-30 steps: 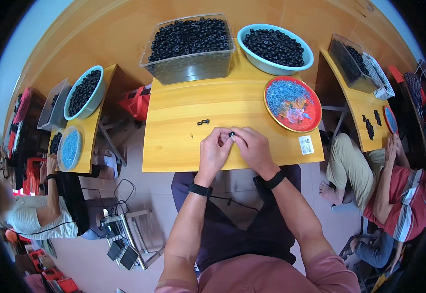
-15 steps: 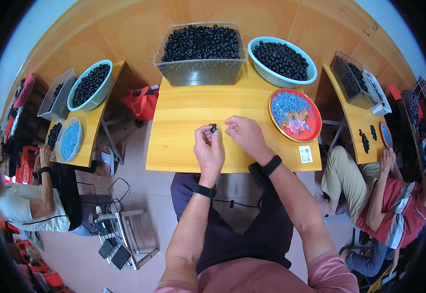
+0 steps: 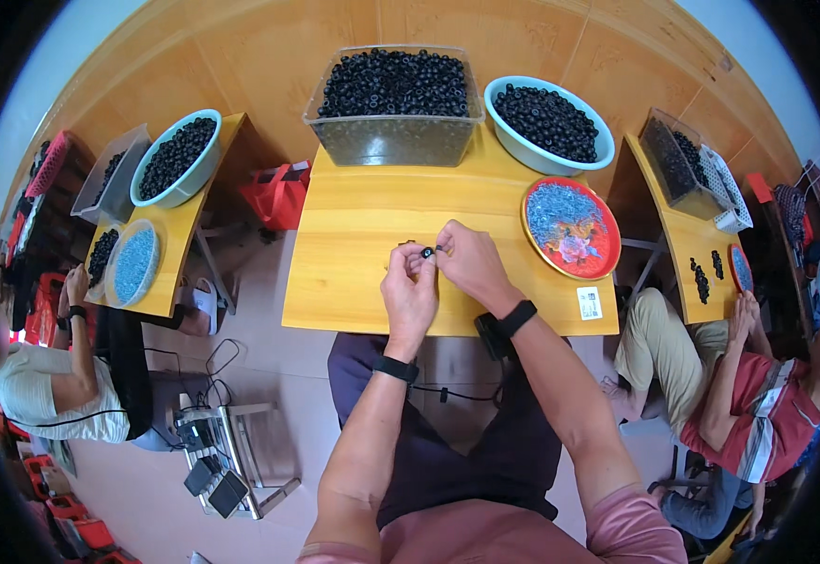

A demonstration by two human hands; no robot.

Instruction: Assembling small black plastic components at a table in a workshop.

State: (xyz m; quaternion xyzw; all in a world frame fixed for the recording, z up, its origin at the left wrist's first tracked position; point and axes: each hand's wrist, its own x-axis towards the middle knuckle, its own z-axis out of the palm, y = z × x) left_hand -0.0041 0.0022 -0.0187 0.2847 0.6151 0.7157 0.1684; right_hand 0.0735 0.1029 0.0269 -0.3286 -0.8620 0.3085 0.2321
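Brown wall (image 3: 269,56) curves around the back of the room. Clock times are counted from the worker's two hands. Under the hands is a yellow wood table (image 3: 354,211). One more yellow table (image 3: 170,242) sits at 9 o'clock, and another (image 3: 681,252) at 3 o'clock. Somebody in a white top (image 3: 62,390) sits at 8 o'clock, and somebody in a red top (image 3: 758,414) sits at 4 o'clock.

At 12 o'clock, near the back of the middle table, is a big see-through box (image 3: 391,150) full of round black parts. Between 1 and 2 o'clock is a light blue bowl (image 3: 528,150), also full of black parts. Close to 3 o'clock is a round red plate (image 3: 600,256) with lots of little blue-gray bits on it.

The left hand (image 3: 408,291) pinches a small black piece (image 3: 427,252) between its thumb and finger, over the front half of the table. The right hand (image 3: 473,263) has its fingertips together right by that piece, on its 3 o'clock side; what they grip is too small to tell. A white sticker (image 3: 590,304) is between 3 and 4 o'clock.
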